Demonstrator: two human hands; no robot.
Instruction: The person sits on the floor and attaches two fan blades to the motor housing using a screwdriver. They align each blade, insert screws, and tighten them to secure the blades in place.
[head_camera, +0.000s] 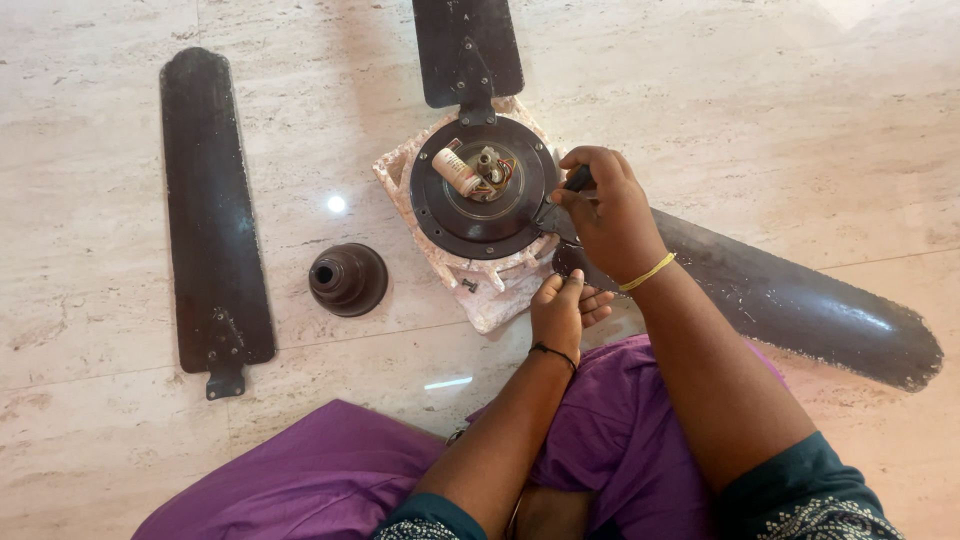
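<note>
Purple cloth (330, 470) over our lap sits closest. Our left hand (562, 312) rests, fingers curled together, under the edge of the white foam block (497, 297) carrying the fan motor (483, 186). Our right hand (608, 212) grips a dark-handled tool (577, 179) with fingers pressed around it, at the motor's right rim where a blade (800, 300) joins. Second blade (467, 45) attached at top. Loose blade (213, 215) lies well apart on left, dark canopy cup (347, 279) between it and the motor, all on marble floor (800, 100).
</note>
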